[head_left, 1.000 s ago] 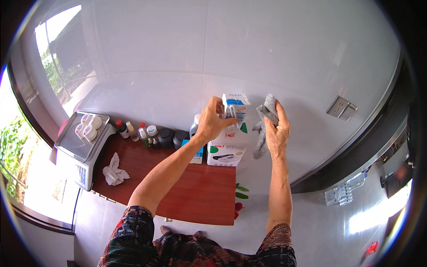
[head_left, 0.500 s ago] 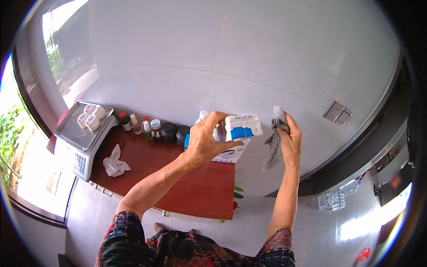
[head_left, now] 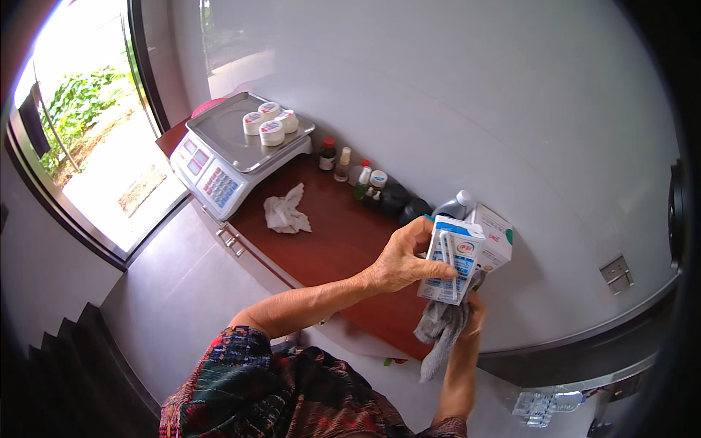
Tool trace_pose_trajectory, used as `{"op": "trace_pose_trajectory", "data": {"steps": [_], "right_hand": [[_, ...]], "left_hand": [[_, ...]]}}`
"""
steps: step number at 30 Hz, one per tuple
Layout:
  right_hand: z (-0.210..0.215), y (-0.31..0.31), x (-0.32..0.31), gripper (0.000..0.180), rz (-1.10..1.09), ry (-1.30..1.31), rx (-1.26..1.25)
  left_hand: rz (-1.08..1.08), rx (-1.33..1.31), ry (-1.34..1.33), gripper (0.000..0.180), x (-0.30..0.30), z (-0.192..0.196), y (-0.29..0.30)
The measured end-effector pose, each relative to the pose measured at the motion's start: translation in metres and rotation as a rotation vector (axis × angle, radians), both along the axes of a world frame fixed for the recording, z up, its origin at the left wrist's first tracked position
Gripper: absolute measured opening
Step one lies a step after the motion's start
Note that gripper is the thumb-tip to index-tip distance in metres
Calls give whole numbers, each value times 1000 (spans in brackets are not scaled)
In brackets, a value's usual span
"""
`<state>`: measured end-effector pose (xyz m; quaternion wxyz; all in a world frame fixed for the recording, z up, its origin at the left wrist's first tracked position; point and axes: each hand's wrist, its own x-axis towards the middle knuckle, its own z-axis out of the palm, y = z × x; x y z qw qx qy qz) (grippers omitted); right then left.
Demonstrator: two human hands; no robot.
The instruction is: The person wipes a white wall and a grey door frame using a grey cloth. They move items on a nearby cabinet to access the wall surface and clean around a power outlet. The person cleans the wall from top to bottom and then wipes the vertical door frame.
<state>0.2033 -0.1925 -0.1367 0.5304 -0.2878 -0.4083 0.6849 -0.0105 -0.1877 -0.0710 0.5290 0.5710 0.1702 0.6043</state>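
Observation:
My left hand (head_left: 403, 259) is closed round a white and blue drink carton (head_left: 463, 264), its thumb lying over the side where wrapped straws are attached. The carton is held tilted above the right end of the reddish-brown cabinet top (head_left: 321, 252). Below it, my right hand (head_left: 475, 317) is closed on a grey cloth (head_left: 442, 321), which hangs down and touches or nearly touches the carton's bottom. The carton and cloth cover most of the right fingers. Just behind the carton stand a white box (head_left: 495, 237) and a grey bottle with a white cap (head_left: 458, 204).
A scale (head_left: 244, 146) carrying several white tubs (head_left: 272, 133) sits at the cabinet's left end. Small bottles (head_left: 342, 164) and dark jars (head_left: 394, 198) line the wall. White crumpled tissue (head_left: 286, 212) lies on top. Clear plastic bottles (head_left: 544, 405) are on the floor at right.
The view has swung left. The carton has turned so its side with straws shows. My right hand has brought the cloth from beside the carton to beneath it.

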Motion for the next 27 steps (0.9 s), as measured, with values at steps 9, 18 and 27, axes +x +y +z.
{"op": "trace_pose_trajectory", "data": {"steps": [9, 18, 27], "right_hand": [[-14, -72, -51, 32, 206, -139, -257], [-33, -71, -66, 30, -185, -28, -163], [7, -76, -53, 36, -463, -24, 4]], "left_hand": [[578, -153, 220, 47, -117, -42, 2], [1044, -110, 532, 48, -194, -99, 81], [867, -34, 527, 46, -215, -118, 112]]}}
